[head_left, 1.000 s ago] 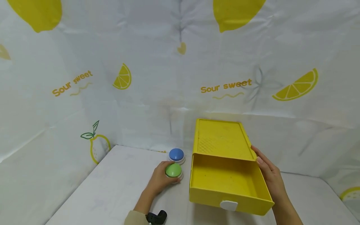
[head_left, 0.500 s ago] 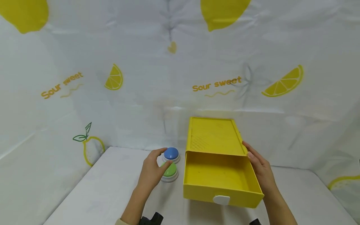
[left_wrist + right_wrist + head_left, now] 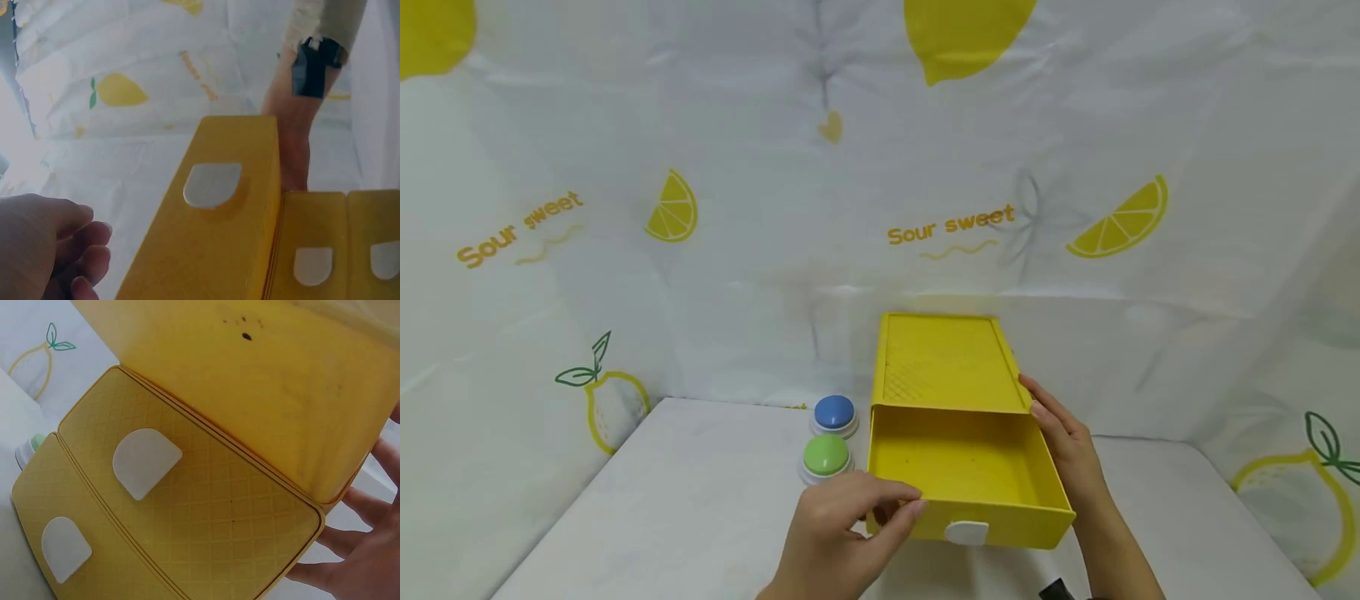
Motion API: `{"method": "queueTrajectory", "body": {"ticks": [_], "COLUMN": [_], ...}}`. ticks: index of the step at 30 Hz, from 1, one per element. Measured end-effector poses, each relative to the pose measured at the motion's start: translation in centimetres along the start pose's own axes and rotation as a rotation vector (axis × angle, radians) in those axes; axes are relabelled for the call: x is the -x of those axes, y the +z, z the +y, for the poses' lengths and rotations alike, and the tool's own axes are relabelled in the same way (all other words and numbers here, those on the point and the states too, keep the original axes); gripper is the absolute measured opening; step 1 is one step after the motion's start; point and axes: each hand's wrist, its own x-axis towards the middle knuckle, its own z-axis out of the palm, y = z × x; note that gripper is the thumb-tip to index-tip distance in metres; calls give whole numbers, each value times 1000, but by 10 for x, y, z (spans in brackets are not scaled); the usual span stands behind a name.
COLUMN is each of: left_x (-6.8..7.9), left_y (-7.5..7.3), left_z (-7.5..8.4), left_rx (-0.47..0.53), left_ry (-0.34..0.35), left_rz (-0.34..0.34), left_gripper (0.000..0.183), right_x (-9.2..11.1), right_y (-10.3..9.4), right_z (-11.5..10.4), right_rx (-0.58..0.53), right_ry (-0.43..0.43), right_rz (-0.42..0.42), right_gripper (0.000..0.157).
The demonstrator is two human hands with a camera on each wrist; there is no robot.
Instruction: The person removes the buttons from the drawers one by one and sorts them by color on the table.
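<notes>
A yellow drawer unit (image 3: 947,358) stands against the back cloth, its top drawer (image 3: 1015,525) pulled out. In the head view the drawer's inside is bare apart from small specks. My left hand (image 3: 842,529) is at the drawer's front left corner, thumb and forefinger close together. In the left wrist view that hand (image 3: 56,244) has loosely bent fingers, apart from the drawer front (image 3: 206,237), holding nothing. My right hand (image 3: 1071,458) rests on the unit's right side, its fingers (image 3: 369,509) spread and fairly straight. A green domed button (image 3: 826,455) and a blue one (image 3: 834,412) sit left of the unit.
Two lower drawers (image 3: 206,487) are closed, each with a white rounded tab (image 3: 147,462). Lemon-printed cloth (image 3: 737,333) hangs behind and at the sides of the white table (image 3: 647,517). Dark wrist straps (image 3: 310,69) are worn on the arms.
My left hand has left the green button and moved right and nearer to the drawer's front corner. The right hand stays at the unit's side. The head view has turned rightward.
</notes>
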Motion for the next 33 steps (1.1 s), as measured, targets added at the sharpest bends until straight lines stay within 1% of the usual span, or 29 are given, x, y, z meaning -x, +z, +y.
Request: {"method": "queueTrajectory", "body": {"ticks": [1, 2, 4, 7, 8, 11, 14, 16, 18, 19, 21, 23, 25, 27, 29, 33], "left_x": [1, 2, 4, 8, 8, 9, 9, 8, 8, 8, 9, 10, 11, 12, 13, 12], "left_y": [2, 4, 10, 17, 19, 23, 25, 26, 26, 27, 28, 31, 34, 37, 39, 42], "left_z": [2, 5, 8, 13, 15, 19, 20, 20, 20, 19, 17, 15, 12, 8, 3, -8], "left_rx": [-28, -51, -56, 31, 36, 72, 88, 108, 140, 150, 163, 181, 182, 190, 199, 203], "left_ry": [23, 31, 41, -69, -114, -285, -417, -483, -560, -580, -604, -613, -580, -564, -563, -581], "left_rz": [7, 11, 0, -75, -99, -161, -208, -236, -282, -299, -323, -321, -282, -236, -200, -164], "left_gripper": [6, 6, 3, 7, 7, 8, 12, 14, 16, 16, 16, 15, 13, 11, 10, 10], "right_x": [0, 0, 0, 1, 1, 0, -1, -1, -1, -1, -1, -1, -2, -2, -1, -2], "right_y": [0, 1, 0, 0, 0, 1, 3, 4, 4, 4, 4, 3, 3, 3, 2, 3], "right_z": [0, 0, 0, 0, -1, -1, -2, -3, -3, -3, -3, -3, -3, -3, -3, -3], "right_rx": [3, 4, -5, -20, -23, -16, 0, 4, 5, 3, -1, -5, -9, -17, -28, -67], "right_ry": [0, -1, 0, 9, 13, 18, 17, 17, 18, 19, 16, 12, 11, 10, 8, -6], "right_rz": [4, 7, 9, 9, 9, 14, 17, 18, 19, 20, 19, 12, 4, -4, -12, -37], "right_gripper": [49, 49, 49, 49, 49, 50, 50, 50, 50, 50, 50, 50, 50, 50, 51, 51]}}
